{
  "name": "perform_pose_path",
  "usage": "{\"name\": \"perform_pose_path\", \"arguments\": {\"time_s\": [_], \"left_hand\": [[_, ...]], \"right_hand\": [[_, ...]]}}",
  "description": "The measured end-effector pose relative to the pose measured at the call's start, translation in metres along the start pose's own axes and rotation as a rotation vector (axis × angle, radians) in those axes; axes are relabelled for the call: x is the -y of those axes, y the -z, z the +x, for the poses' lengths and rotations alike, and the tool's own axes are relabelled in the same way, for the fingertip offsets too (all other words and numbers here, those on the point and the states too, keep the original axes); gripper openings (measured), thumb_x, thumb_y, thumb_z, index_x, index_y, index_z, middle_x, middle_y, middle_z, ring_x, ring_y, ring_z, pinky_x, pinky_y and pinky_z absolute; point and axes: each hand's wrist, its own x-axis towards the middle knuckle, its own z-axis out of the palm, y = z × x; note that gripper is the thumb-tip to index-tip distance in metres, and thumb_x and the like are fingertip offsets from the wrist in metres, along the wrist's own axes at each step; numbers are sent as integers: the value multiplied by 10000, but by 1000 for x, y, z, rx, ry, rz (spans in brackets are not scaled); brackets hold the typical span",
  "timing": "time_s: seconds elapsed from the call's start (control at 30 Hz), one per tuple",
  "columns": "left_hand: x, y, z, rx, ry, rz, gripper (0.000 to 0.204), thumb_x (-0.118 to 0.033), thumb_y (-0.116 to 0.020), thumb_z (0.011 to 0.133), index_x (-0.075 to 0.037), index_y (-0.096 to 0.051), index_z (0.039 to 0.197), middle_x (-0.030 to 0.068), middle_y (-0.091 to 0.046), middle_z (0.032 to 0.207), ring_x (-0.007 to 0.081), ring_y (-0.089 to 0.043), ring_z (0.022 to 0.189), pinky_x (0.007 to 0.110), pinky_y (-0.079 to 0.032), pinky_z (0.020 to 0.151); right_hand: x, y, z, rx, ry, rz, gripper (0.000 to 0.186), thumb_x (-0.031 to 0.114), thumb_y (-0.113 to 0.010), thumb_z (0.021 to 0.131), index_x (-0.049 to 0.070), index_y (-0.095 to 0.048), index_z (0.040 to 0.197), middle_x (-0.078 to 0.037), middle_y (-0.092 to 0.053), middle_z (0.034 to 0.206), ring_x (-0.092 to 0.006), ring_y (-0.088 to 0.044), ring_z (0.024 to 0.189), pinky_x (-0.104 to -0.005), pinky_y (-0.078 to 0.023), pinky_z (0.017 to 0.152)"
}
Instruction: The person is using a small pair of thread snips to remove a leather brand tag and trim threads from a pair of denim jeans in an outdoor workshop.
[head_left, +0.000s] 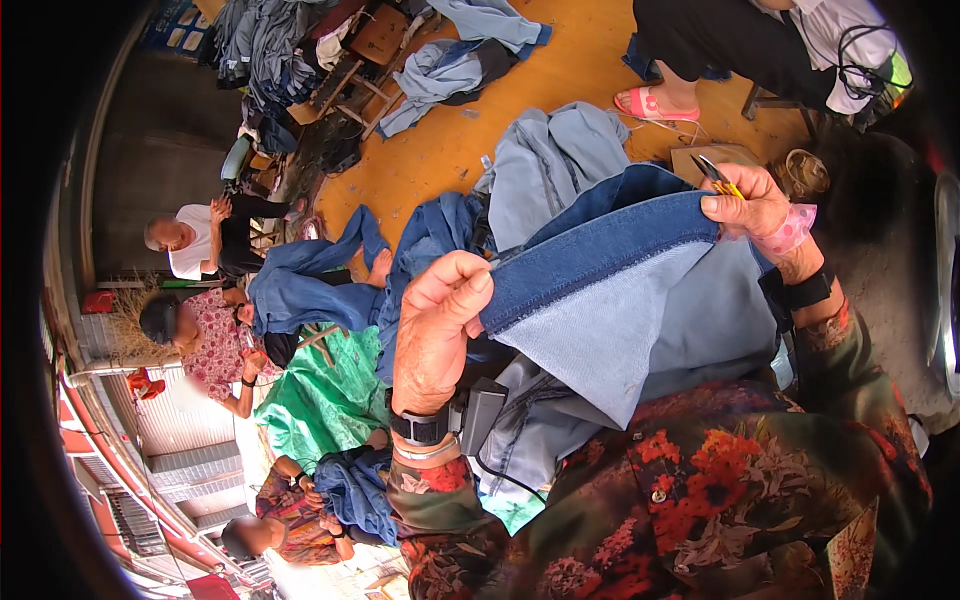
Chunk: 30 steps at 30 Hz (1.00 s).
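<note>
Between my hands a denim garment (600, 345) is stretched, its dark blue band (610, 250) along the top and paler cloth hanging below. The fingers and thumb of my left hand (440, 320) pinch the band's left end. At the other end my right hand (745, 205) grips the band and also holds small thread snips (722, 180) with yellow handles, blades pointing up and away. More of the garment's cloth drapes over my lap, partly hidden by my sleeves.
Light blue denim (555, 160) lies just beyond the garment. A wooden chair (380, 40) stands by a heap of jeans (265, 50) at the far left. Co-workers sit along the left with denim, near a green sheet (330, 390). Another person's pink sandal (655, 104) is at the far right.
</note>
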Motion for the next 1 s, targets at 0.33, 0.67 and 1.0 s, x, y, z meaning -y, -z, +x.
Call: {"name": "perform_pose_path", "arguments": {"time_s": [0.33, 0.67, 1.0], "left_hand": [[8, -10, 13, -117, -580, 1091, 295, -94, -642, 740, -29, -567, 1017, 83, -586, 980, 225, -507, 984, 327, -375, 884], [0, -53, -16, 293, 23, 77, 187, -159, -670, 803, 2, -612, 879, -40, -557, 723, 33, -472, 681, 205, -409, 621], [45, 1, -53, 49, -161, -661, 311, -75, -695, 728, 46, -597, 997, 187, -633, 998, 271, -629, 887, 408, -483, 835]], "right_hand": [[28, -51, -13, 215, 222, -261, 143, 125, -650, 810, 15, -559, 809, 7, -502, 647, -70, -443, 620, -255, -383, 564], [28, -59, 3, 570, 221, -208, 184, 90, -619, 801, -1, -574, 955, -32, -586, 772, -101, -520, 745, -279, -435, 679], [13, -60, 8, 589, 56, -10, 225, 265, -660, 823, 64, -581, 887, 70, -472, 697, -25, -435, 641, -197, -362, 540]]}}
